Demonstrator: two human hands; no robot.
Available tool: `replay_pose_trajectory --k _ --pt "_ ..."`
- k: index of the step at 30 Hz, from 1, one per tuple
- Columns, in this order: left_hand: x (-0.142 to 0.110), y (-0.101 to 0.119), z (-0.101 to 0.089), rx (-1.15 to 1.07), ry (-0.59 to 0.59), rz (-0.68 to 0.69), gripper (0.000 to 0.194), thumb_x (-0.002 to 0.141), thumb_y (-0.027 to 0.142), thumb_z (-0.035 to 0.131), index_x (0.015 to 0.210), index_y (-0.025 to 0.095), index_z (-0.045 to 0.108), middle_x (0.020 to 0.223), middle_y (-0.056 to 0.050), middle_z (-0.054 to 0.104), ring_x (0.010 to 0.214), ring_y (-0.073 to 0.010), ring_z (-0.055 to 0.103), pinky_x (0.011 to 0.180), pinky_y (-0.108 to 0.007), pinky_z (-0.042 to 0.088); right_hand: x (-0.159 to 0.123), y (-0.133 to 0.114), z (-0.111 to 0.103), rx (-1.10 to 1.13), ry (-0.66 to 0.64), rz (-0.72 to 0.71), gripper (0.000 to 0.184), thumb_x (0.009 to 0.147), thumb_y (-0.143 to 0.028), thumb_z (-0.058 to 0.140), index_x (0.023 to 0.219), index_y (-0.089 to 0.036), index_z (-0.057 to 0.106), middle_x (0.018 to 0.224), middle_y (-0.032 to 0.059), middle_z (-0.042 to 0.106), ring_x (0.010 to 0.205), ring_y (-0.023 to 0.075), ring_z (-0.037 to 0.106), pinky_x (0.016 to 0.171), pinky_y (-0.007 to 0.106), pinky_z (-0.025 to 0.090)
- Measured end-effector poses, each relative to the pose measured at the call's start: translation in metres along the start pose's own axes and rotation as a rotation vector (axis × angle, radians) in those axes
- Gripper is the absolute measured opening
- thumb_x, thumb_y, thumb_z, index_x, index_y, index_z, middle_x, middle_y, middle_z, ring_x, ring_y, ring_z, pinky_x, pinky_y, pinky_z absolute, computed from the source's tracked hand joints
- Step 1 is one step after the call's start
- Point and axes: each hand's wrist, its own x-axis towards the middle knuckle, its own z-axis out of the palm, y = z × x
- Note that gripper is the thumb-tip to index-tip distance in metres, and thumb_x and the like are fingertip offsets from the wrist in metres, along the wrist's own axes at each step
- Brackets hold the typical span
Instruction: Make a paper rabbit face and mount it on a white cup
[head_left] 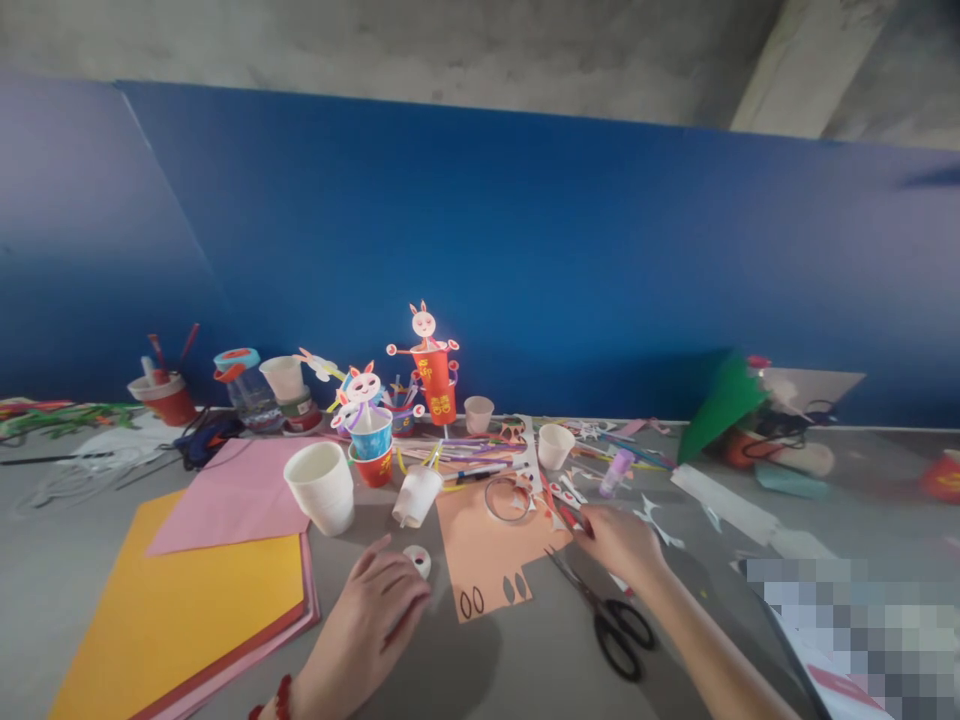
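My left hand (379, 605) rests on the grey table (525, 660) with fingers curled loosely, holding nothing I can see, next to a small white tape roll (418, 559). My right hand (619, 540) reaches to the edge of a peach paper sheet (487, 560), fingers pinched on something small and red that I cannot make out. Black scissors (611, 615) lie just below that hand. A clear tape ring (507, 498) lies on the peach sheet.
Yellow (195, 610) and pink paper sheets (232, 495) lie at left beside a white cup (322, 488). Decorated rabbit cups (433, 375), straws, paper scraps and small cups crowd the middle. A blue wall (525, 250) stands behind the table.
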Motion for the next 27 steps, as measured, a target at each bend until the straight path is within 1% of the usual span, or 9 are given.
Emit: replay_pose_trajectory --k 7,12,16,18,20,22,24,26,27 --pt "0.0 -0.001 -0.002 0.002 -0.003 -0.005 0.015 0.094 0.015 0.052 0.093 0.024 0.064 0.095 -0.003 0.071 0.095 -0.0217 0.066 0.106 -0.05 0.038 0.001 0.001 -0.009 0.037 0.024 0.055 0.014 0.091 -0.028 0.053 0.084 -0.022 0.064 0.079 0.0063 0.074 0.075 0.0255 0.071 0.053 0.026 0.03" --pt "0.001 0.0 -0.004 -0.018 0.039 0.019 0.016 0.093 0.014 0.051 0.092 0.023 0.064 0.096 -0.005 0.07 0.096 -0.0219 0.065 0.102 -0.045 0.044 -0.009 -0.004 -0.005 0.4 0.09 -0.067 0.017 0.092 -0.033 0.05 0.08 -0.024 0.058 0.074 -0.0007 0.07 0.069 0.0195 0.067 0.057 0.024 0.036" --pt "0.002 0.005 -0.001 -0.047 0.06 0.024 0.016 0.092 0.012 0.051 0.088 0.023 0.062 0.095 -0.004 0.069 0.097 -0.0218 0.065 0.103 -0.045 0.044 -0.024 -0.021 -0.006 0.651 0.046 -0.214 0.022 0.096 -0.039 0.044 0.084 -0.025 0.057 0.07 -0.0024 0.066 0.066 0.018 0.063 0.062 0.025 0.041" --pt "0.003 0.011 0.002 -0.045 0.053 0.035 0.016 0.091 0.012 0.053 0.097 0.024 0.063 0.103 -0.006 0.069 0.103 -0.0237 0.063 0.103 -0.045 0.045 -0.035 -0.035 -0.01 0.73 -0.034 -0.313 0.026 0.098 -0.041 0.042 0.086 -0.025 0.059 0.069 -0.0032 0.065 0.065 0.0166 0.061 0.062 0.024 0.042" --pt "0.005 0.018 0.006 -0.022 0.03 0.053 0.027 0.091 0.016 0.056 0.115 0.026 0.061 0.116 -0.009 0.067 0.113 -0.0268 0.059 0.104 -0.047 0.045 -0.046 -0.052 -0.013 0.76 -0.137 -0.402 0.025 0.098 -0.039 0.046 0.087 -0.024 0.062 0.073 -0.0031 0.066 0.068 0.0155 0.061 0.062 0.022 0.04" --pt "0.008 0.026 0.011 0.001 -0.005 0.072 0.039 0.09 0.021 0.06 0.128 0.026 0.055 0.125 -0.01 0.064 0.119 -0.029 0.056 0.108 -0.05 0.041 -0.055 -0.068 -0.015 0.76 -0.185 -0.469 0.02 0.095 -0.036 0.053 0.087 -0.024 0.066 0.076 -0.0028 0.068 0.072 0.0151 0.061 0.063 0.022 0.038" --pt "0.012 0.032 0.016 0.006 -0.025 0.085 0.031 0.09 0.022 0.06 0.121 0.024 0.059 0.117 -0.009 0.066 0.115 -0.0286 0.057 0.11 -0.053 0.036 -0.061 -0.079 -0.016 0.779 -0.201 -0.517 0.014 0.091 -0.032 0.059 0.087 -0.023 0.069 0.076 -0.0026 0.068 0.072 0.0148 0.06 0.063 0.022 0.037" --pt "0.016 0.035 0.018 0.005 -0.034 0.086 0.012 0.09 0.018 0.057 0.1 0.021 0.063 0.099 -0.006 0.069 0.101 -0.0256 0.062 0.109 -0.055 0.035 -0.063 -0.085 -0.016 0.841 -0.201 -0.528 0.01 0.087 -0.026 0.062 0.084 -0.022 0.071 0.076 -0.0021 0.069 0.072 0.0149 0.06 0.065 0.022 0.038" --pt "0.017 0.035 0.018 0.0 -0.037 0.081 0.009 0.09 0.015 0.055 0.093 0.02 0.063 0.091 -0.005 0.068 0.093 -0.0239 0.063 0.109 -0.055 0.035 -0.064 -0.085 -0.016 0.901 -0.21 -0.52 0.008 0.084 -0.024 0.063 0.084 -0.022 0.071 0.077 -0.0016 0.07 0.073 0.0151 0.06 0.066 0.023 0.039"
